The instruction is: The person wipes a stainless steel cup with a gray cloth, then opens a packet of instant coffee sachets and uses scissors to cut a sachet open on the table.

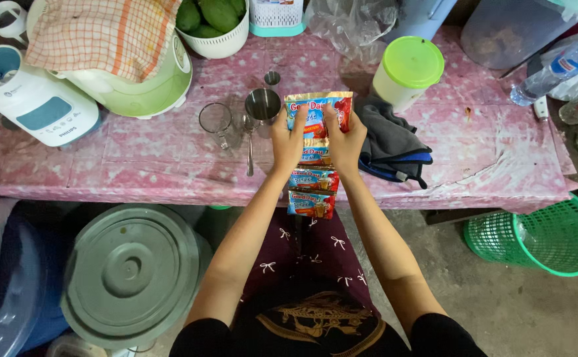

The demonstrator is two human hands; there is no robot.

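Observation:
Both my hands grip the top of a hanging strip of joined drink-mix sachets, coloured blue, red and gold. My left hand pinches the top sachet's left side and my right hand pinches its right side. The strip dangles down over the edge of the table, which has a pink patterned cloth. Just beyond my left hand stand a steel cup, a clear glass mug and a metal spoon.
A dark folded cloth lies right of my hands, with a green-lidded tub behind it. A blender base, a rice cooker under a checked towel and a bowl of green fruit sit at left. A grey bin lid and a green basket are below.

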